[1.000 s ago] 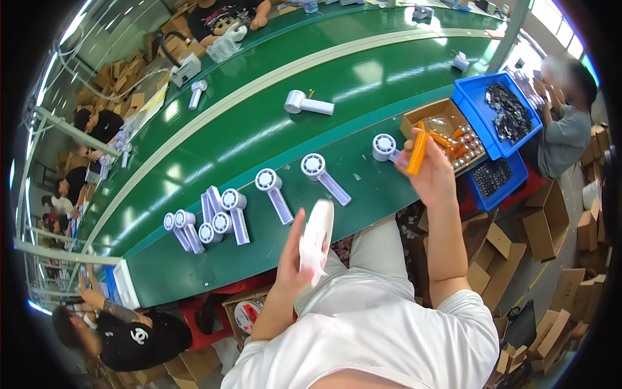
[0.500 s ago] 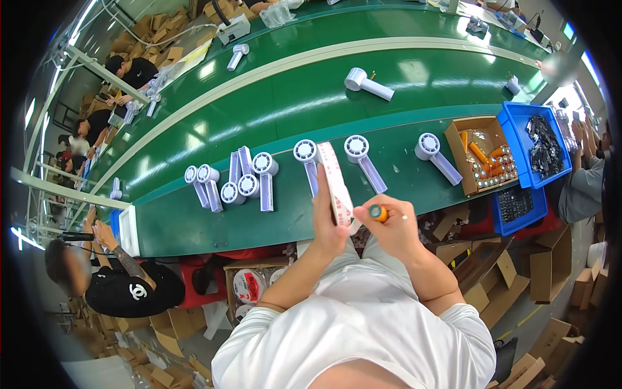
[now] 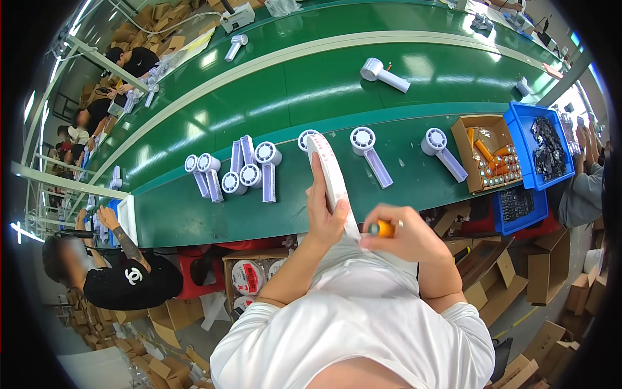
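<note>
My left hand (image 3: pixel 324 217) grips a wide roll of white tape (image 3: pixel 333 175) with reddish print, held on edge above the bench. A strip of the tape (image 3: pixel 352 228) runs down from the roll toward my right hand (image 3: pixel 411 236). Curled in those right fingers is an orange cylindrical battery (image 3: pixel 383 228), one end facing left; the fingertips are at the strip's end. Behind the roll stands a partly hidden pale lilac handheld fan casing (image 3: pixel 304 140). Two similar casings lie to its right, a nearer fan casing (image 3: pixel 370 155) and a farther fan casing (image 3: pixel 444 154).
Several more casings (image 3: pixel 249 174) cluster at left. On the right are a cardboard box of orange batteries (image 3: pixel 461 149), a blue bin of black parts (image 3: pixel 515 123) and a lower blue bin (image 3: pixel 497 217). A green conveyor (image 3: pixel 272 97) carries another casing (image 3: pixel 389 78). A co-worker (image 3: pixel 133 282) sits at left.
My right hand has moved down and slightly right with the battery, and a longer strip of tape shows below the roll. On the conveyor, the casing has shifted right.
</note>
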{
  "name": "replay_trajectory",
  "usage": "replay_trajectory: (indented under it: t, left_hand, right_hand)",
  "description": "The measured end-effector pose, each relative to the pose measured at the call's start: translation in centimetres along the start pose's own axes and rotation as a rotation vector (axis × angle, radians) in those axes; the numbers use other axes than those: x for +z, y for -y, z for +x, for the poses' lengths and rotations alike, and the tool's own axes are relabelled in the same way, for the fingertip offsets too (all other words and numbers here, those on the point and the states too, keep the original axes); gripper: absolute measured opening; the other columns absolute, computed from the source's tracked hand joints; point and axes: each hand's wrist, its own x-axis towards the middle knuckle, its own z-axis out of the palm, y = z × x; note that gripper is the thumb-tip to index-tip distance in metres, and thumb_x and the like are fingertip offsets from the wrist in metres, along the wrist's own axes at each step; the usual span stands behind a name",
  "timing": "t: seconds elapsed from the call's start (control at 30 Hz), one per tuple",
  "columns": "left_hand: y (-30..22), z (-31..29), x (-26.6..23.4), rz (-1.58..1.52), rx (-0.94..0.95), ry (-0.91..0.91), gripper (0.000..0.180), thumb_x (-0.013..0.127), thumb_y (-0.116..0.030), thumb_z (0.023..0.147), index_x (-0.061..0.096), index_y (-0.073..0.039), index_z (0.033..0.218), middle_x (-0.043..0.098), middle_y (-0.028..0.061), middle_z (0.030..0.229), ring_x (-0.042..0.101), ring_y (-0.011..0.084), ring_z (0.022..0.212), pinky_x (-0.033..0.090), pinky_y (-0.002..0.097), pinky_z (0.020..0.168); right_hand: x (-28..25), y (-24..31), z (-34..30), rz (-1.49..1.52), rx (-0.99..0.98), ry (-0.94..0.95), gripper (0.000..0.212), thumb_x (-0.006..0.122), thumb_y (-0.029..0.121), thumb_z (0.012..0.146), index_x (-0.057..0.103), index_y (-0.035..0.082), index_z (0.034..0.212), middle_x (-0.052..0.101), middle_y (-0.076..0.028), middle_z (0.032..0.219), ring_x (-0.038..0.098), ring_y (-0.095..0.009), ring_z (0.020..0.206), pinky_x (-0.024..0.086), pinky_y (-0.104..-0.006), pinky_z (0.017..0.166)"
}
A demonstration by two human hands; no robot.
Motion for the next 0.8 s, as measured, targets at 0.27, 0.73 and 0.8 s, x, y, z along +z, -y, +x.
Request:
replay_trajectory:
  t: [0.27, 0.73, 0.8]
  left_hand:
    - [0.9, -0.6, -1.1, 0.516, 0.309, 0.089, 0.098, 0.062, -0.03, 0.069, 0.023, 0.012, 0.147, 0.055, 0.018, 0.108, 0.05, 0.0289, 0.097, 0.026, 0.0404, 0.084]
    - [0.0, -0.6, -1.5, 0.828, 0.329, 0.083, 0.088, 0.067, -0.043, 0.063, 0.049, -0.009, 0.142, 0.044, 0.0047, 0.079, 0.048, 0.0205, 0.072, 0.02, 0.0393, 0.07]
    - [-0.2, -0.9, -1.8, 0.829, 0.308, 0.111, 0.087, 0.067, -0.043, 0.064, 0.049, -0.009, 0.142, 0.044, 0.0044, 0.079, 0.048, 0.0202, 0.072, 0.021, 0.0393, 0.07]
  right_hand:
    - [0.0, -0.8, 0.2, 0.174, -0.06, -0.397, 0.032, 0.066, 0.002, 0.088, 0.059, -0.007, 0.118, 0.057, -0.007, 0.096, 0.058, -0.01, 0.085, 0.053, -0.0232, 0.073]
    - [-0.1, -0.6, 0.9, 0.105, 0.055, -0.402, 0.032, 0.079, 0.001, 0.077, 0.065, -0.01, 0.104, 0.061, -0.005, 0.092, 0.059, -0.01, 0.085, 0.054, -0.0219, 0.069]
    - [-0.5, -0.3, 0.8, 0.304, -0.192, -0.587, 0.031, 0.077, 0.006, 0.082, 0.064, -0.009, 0.105, 0.062, -0.005, 0.094, 0.059, -0.01, 0.085, 0.052, -0.0227, 0.072]
